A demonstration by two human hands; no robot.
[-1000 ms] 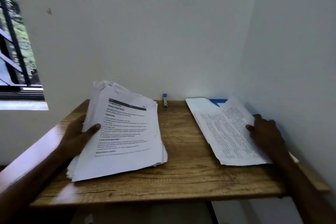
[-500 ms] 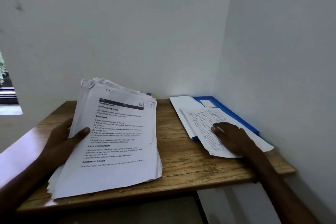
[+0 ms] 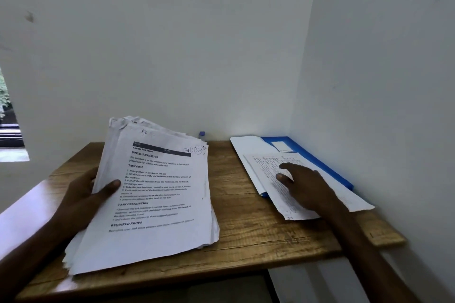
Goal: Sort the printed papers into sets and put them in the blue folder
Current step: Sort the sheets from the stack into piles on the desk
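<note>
Pressing the loose sheet (image 3: pixel 267 167) flat with your right hand (image 3: pixel 307 189), fingers straight and slightly spread, you have it lying askew on the blue folder (image 3: pixel 320 162) in the far right corner of the counter (image 3: pixel 246 216), by the wall. Square it to the white sheet (image 3: pixel 248 147) beneath before letting go, sliding rather than lifting so nothing curls. Your left hand (image 3: pixel 83 194) grips the thick stack of printed papers (image 3: pixel 157 204), thumb on top, fingers hidden beneath. Steady it so the fanned edges don't spill.
</note>
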